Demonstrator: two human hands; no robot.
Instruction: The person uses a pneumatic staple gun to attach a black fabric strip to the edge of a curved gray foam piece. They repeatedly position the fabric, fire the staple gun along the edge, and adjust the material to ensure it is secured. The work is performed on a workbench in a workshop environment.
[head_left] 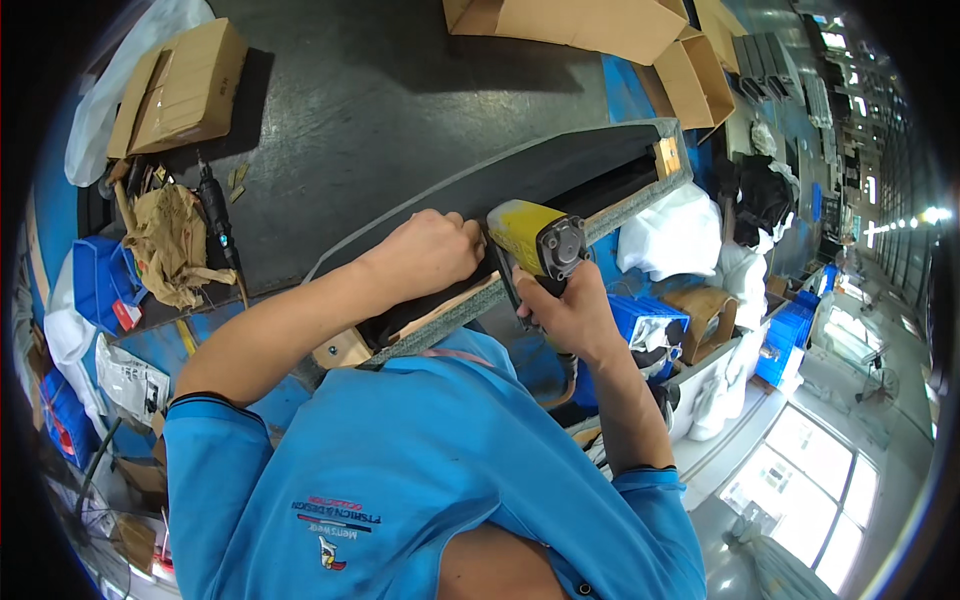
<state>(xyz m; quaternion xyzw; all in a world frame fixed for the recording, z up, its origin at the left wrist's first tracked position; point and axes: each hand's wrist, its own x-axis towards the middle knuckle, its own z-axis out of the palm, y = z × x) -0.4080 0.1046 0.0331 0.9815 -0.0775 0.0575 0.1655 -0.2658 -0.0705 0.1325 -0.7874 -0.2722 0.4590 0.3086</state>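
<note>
A long, curved upholstered panel point(470, 310) lies in front of me, with grey cloth round its rim and bare wood showing at its ends. Black fabric point(500, 175) spreads over its underside, leaving a dark gap along the near side. My left hand point(437, 253) is curled closed on the black fabric near that gap, its fingertips partly hidden. My right hand point(568, 308) grips the handle of a yellow and black power tool point(530, 235), which looks like an air staple gun. Its nose points down by the panel's near rail, close to my left fingers, and is hidden from view.
On the dark worktable point(340, 70) are a cardboard box point(190, 85), a black screwdriver-like power tool point(214, 210) and crumpled brown paper point(175, 245). Open cartons point(580, 25) stand at the far side. Blue bins point(100, 280) and white bags point(670, 235) flank the panel.
</note>
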